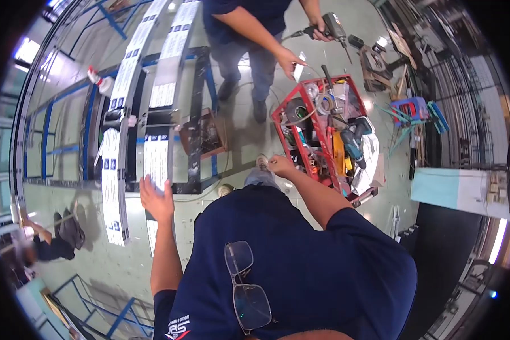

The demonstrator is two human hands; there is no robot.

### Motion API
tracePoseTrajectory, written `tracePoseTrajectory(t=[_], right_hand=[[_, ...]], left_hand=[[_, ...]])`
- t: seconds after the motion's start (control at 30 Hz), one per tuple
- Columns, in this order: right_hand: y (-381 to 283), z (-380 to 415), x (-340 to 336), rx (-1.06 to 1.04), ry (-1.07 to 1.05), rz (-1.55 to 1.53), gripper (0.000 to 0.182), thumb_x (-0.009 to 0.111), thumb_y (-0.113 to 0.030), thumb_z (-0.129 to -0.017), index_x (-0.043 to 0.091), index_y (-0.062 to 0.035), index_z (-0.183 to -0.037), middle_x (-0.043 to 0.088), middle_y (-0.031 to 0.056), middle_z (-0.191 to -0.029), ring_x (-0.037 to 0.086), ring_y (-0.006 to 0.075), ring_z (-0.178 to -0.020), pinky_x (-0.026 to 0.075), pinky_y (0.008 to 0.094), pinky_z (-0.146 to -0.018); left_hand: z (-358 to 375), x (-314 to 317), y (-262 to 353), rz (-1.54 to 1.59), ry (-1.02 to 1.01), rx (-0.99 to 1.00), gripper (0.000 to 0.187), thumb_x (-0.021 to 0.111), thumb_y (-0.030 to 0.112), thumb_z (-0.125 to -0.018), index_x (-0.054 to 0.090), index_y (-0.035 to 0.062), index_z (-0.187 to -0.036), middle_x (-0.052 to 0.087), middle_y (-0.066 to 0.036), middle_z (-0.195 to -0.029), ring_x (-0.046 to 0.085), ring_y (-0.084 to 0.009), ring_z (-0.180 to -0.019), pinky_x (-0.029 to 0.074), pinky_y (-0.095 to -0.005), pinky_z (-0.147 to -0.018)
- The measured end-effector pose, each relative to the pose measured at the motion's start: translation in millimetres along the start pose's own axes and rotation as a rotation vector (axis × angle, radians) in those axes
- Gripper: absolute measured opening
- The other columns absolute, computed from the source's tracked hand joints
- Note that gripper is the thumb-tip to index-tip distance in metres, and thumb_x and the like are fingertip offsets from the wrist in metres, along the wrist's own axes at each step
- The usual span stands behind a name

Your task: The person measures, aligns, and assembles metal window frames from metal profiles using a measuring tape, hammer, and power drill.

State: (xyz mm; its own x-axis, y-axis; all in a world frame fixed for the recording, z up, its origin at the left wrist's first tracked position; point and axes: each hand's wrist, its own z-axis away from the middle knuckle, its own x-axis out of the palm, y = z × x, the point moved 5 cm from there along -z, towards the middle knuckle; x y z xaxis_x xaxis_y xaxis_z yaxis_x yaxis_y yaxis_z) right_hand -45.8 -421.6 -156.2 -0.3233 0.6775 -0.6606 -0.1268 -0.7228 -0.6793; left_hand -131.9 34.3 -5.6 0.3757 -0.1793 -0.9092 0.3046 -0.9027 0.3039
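Note:
My left hand (157,199) lies with its fingers apart on a long profile covered in white labelled film (157,156). A second film-covered profile (112,187) runs alongside it to the left. Both rest across a dark metal frame stand (194,122). My right hand (280,167) is closed in front of my body, near the red tool box (328,144). Whatever its fingers may hold is too small or hidden to make out.
Across from me a co-worker holds a power drill (333,28) and a small white piece (300,66). Several tools fill the red box, with a cordless drill (353,146) on its side. A white bottle with a red nozzle (102,84) stands by the profiles. Another person is at far left.

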Motion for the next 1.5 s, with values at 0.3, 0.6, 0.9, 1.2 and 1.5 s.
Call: tracePoseTrajectory(t=[0.3, 0.6, 0.9, 1.2, 1.5], right_hand=[[36.7, -40.9, -86.5, 0.186, -0.197, -0.218, 0.030, 0.068, -0.027, -0.088, 0.068, -0.0035, -0.106, 0.069, 0.0101, -0.089, 0.066, 0.0178, -0.081, 0.053, 0.0329, -0.075], [13.5, -138.1, -202.9, 0.212, 0.402, -0.436, 0.071, 0.080, -0.038, -0.080, 0.052, 0.0048, -0.130, 0.065, 0.0160, -0.105, 0.064, 0.0247, -0.099, 0.050, 0.0360, -0.087], [-16.1, -206.5, -213.4, 0.377, 0.489, -0.896, 0.108, 0.083, -0.042, -0.078, 0.021, 0.0081, -0.151, 0.043, 0.0277, -0.144, 0.046, 0.0317, -0.131, 0.038, 0.0387, -0.108], [-50.7, -199.7, -210.4, 0.391, 0.221, -0.783, 0.102, 0.080, -0.045, -0.081, 0.025, -0.0002, -0.153, 0.048, 0.0225, -0.145, 0.044, 0.0339, -0.135, 0.039, 0.0490, -0.106], [-124.5, -186.7, -155.3, 0.229, -0.147, -0.839, 0.063, 0.067, -0.031, -0.094, 0.042, -0.0100, -0.147, 0.056, 0.0093, -0.141, 0.051, 0.0228, -0.131, 0.042, 0.0449, -0.099]], left_hand=[[-3.7, 10.4, -5.2, 0.040, -0.043, -0.007, 0.072, 0.070, 0.039, -0.089, 0.042, 0.0059, -0.145, 0.042, -0.020, -0.150, 0.039, -0.0391, -0.138, 0.029, -0.0504, -0.114], [-0.7, 27.8, -15.6, 0.004, -0.119, -0.233, 0.078, 0.069, 0.042, -0.088, 0.034, 0.0103, -0.151, 0.033, -0.019, -0.156, 0.028, -0.0388, -0.146, 0.019, -0.0662, -0.113], [-3.1, 22.4, -6.8, 0.050, -0.073, -0.219, 0.078, 0.072, 0.036, -0.085, 0.037, 0.0065, -0.148, 0.040, -0.019, -0.150, 0.034, -0.0391, -0.142, 0.021, -0.0651, -0.113], [-2.9, 16.4, 8.4, -0.072, -0.090, -0.256, 0.074, 0.071, 0.037, -0.087, 0.039, 0.0087, -0.147, 0.036, -0.018, -0.154, 0.033, -0.0386, -0.143, 0.023, -0.0686, -0.111], [-3.7, 8.7, 1.3, 0.044, -0.078, -0.179, 0.081, 0.075, 0.038, -0.083, 0.039, 0.0013, -0.146, 0.039, -0.026, -0.150, 0.036, -0.0437, -0.139, 0.026, -0.0552, -0.113]])
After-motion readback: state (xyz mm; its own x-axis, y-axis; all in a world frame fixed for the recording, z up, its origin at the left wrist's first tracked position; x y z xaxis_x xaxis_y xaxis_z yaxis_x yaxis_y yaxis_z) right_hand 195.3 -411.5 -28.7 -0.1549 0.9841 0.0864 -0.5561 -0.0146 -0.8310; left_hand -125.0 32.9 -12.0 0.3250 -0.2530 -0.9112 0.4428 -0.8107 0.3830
